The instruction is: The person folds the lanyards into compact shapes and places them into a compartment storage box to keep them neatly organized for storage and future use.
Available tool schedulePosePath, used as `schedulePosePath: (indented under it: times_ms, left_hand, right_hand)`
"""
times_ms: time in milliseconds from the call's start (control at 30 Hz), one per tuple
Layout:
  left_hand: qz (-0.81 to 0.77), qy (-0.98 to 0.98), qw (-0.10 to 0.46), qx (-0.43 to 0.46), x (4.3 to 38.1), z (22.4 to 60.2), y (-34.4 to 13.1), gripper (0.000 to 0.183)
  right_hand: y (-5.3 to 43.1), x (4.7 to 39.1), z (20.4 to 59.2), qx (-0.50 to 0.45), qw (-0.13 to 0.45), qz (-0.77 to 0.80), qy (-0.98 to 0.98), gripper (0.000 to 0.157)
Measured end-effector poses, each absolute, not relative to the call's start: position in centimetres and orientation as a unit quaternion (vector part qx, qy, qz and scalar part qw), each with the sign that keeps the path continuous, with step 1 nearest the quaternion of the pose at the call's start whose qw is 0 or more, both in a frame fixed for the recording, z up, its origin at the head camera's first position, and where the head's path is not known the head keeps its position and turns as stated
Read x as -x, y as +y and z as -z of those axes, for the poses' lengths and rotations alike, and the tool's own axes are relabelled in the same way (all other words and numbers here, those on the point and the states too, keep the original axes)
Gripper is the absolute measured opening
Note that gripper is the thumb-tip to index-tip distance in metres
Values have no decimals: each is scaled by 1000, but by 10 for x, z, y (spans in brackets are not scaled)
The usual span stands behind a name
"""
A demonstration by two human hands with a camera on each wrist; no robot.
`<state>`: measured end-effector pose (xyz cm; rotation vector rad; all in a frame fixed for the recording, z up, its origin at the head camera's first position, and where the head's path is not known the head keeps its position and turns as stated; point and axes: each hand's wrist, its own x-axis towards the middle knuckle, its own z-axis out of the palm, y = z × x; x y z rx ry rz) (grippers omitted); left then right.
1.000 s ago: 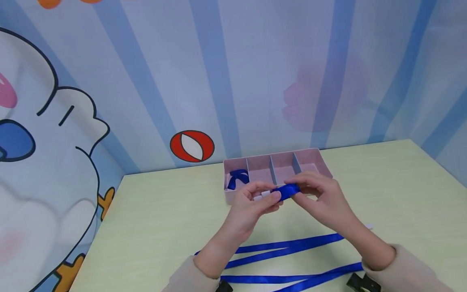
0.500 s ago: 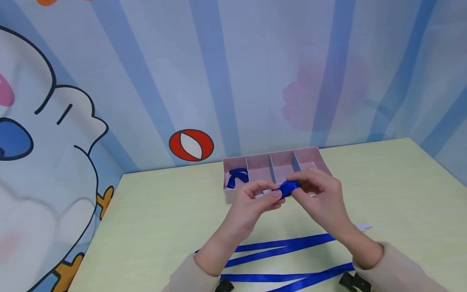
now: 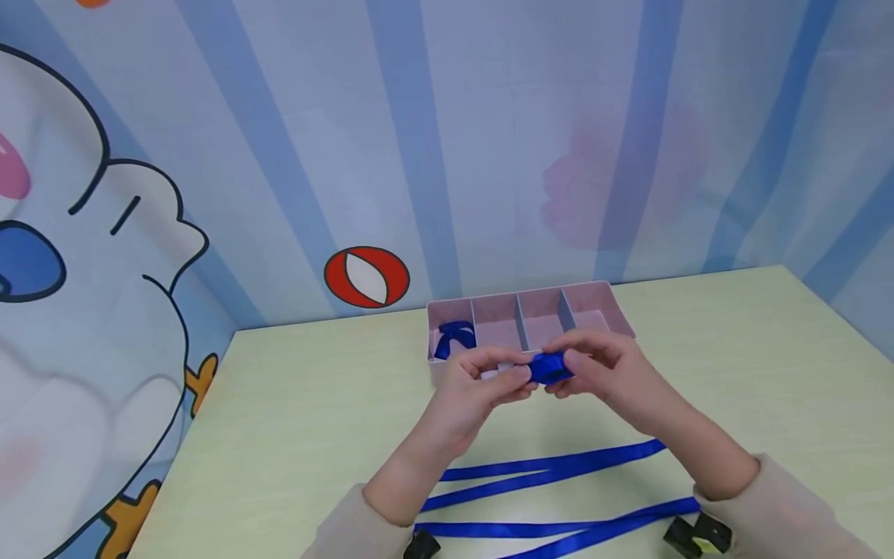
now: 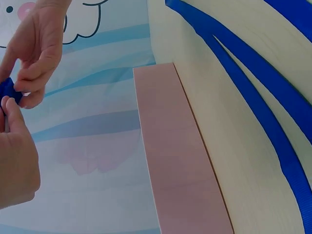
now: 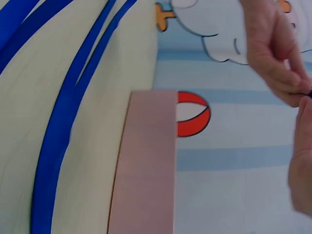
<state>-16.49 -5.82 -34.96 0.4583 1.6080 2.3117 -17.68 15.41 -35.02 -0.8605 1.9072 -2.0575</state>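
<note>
Between both hands, a small bunched piece of shiny blue ribbon (image 3: 549, 367) is held up in front of the pink box. My left hand (image 3: 478, 396) pinches its left end between thumb and fingers, and small white strips show between those fingers. The right hand (image 3: 618, 376) grips the other end, thumb on the near side and fingers behind. In the left wrist view the blue ribbon (image 4: 9, 91) shows as a folded lump between the fingertips. Only a sliver of it appears at the edge of the right wrist view. How the ribbon is folded or tied I cannot tell.
The pink box (image 3: 447, 373) has several compartments with grey dividers. A blue ribbon bow (image 3: 455, 338) lies in its leftmost one. Long blue ribbons (image 3: 552, 464) stretch across the pale table (image 3: 314, 411) under the forearms. A cartoon-printed backdrop (image 3: 482, 155) stands behind.
The held ribbon has become more compact. My right hand has shifted its hold, its thumb now over the ribbon's near side. The left hand keeps its pinch.
</note>
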Motion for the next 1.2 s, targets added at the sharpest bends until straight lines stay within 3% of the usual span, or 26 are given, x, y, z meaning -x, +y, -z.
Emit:
schedulePosePath:
  times_ms: [167,300,467,867,1067,1200]
  left_hand:
    - [-797,562,143,-166,166,350,-59,17]
    - [-798,562,144,-162,165,350,-59,10]
    - [-791,579,142,-136,165,349,-58,35]
    - [-769,623,127,-72,167,348,-53,22]
    - [-768,619,148,-69,167,350,-56,24]
    - [-764,618,170,-74,168,351,-58,28]
  right_hand:
    - [154,177,343,224,243,786,522,22]
    - [154,176,340,205,275,807,480,20]
    - [152,174,337,177,248,814,495,19]
    - [151,175,339,161,183,756,608,17]
    - [158,173,341,257,74,587,764,35]
    - [158,172,344,349,-45,505,788,34]
